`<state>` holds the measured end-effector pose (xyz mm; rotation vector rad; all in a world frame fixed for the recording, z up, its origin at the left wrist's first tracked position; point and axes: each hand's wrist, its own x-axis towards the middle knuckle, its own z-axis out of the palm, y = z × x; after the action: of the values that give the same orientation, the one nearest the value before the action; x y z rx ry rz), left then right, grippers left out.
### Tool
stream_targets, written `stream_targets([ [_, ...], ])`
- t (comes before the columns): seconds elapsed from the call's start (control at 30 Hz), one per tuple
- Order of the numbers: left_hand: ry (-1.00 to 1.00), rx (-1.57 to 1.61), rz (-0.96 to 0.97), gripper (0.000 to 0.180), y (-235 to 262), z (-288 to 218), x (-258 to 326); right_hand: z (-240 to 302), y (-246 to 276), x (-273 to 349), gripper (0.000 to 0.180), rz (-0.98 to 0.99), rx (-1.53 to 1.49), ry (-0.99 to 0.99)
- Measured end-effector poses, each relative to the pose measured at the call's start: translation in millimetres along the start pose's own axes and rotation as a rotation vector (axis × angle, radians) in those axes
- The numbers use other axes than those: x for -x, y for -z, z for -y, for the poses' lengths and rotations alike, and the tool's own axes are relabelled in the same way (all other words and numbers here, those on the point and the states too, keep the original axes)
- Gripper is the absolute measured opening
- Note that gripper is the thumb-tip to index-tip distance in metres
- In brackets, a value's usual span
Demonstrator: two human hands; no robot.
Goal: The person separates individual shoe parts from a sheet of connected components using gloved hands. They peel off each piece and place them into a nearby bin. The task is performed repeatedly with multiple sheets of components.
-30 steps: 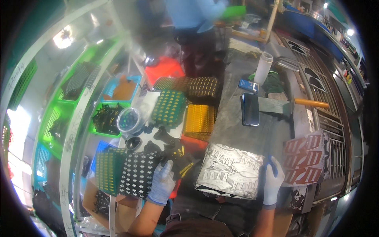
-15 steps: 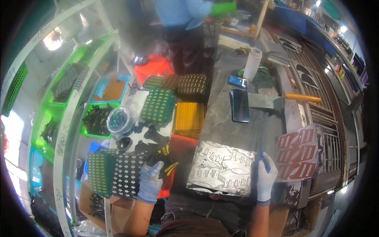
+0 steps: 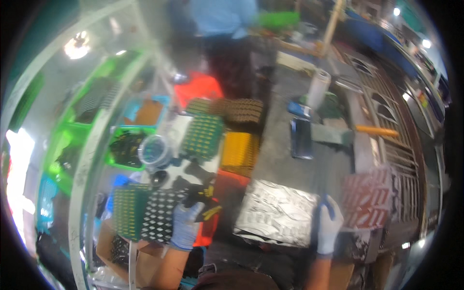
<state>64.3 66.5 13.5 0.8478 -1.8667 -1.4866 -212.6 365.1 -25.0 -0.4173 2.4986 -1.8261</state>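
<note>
My left hand [image 3: 187,226], in a light blue and white glove, is closed around several black flat pieces [image 3: 198,194] with yellow lettering. It rests at the right edge of a stack of black sheets with white marks [image 3: 158,212]. A silvery metal mould plate [image 3: 276,212] with raised shapes lies in front of me on the dark worktop. Close to its right edge is my gloved right hand [image 3: 330,223], its thumb and fingers apart and nothing visible in them. Motion blur softens the fingers of both hands.
Green sheet stacks [image 3: 203,136] and yellow sheets [image 3: 239,152] stand beyond my left hand, near a clear tub [image 3: 155,151]. A phone [image 3: 302,137], a broad blade with an orange handle [image 3: 376,130] and a red-patterned sheet [image 3: 366,198] lie right. A person [image 3: 223,19] stands at the back.
The whole view has shifted, so things sit slightly further right and lower, and it is blurrier. Both hands keep about the same places relative to the plate and stacks.
</note>
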Motion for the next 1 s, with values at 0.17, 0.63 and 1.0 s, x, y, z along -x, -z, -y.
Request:
stream_targets([
  [0.17, -0.440, -0.566, -0.026, 0.033, 31, -4, -1, -3, -13, -3, 0.039, -0.071, -0.454, -0.175],
  [0.63, 0.024, 0.204, -0.464, 0.023, 235, -52, -77, 35, -11, 27, 0.034, 0.011, -0.369, -0.197],
  [1.0, -0.239, -0.485, 0.213, 0.060, -62, 17, 11, 104, 19, 90, 0.043, 0.210, 0.187, -0.253],
])
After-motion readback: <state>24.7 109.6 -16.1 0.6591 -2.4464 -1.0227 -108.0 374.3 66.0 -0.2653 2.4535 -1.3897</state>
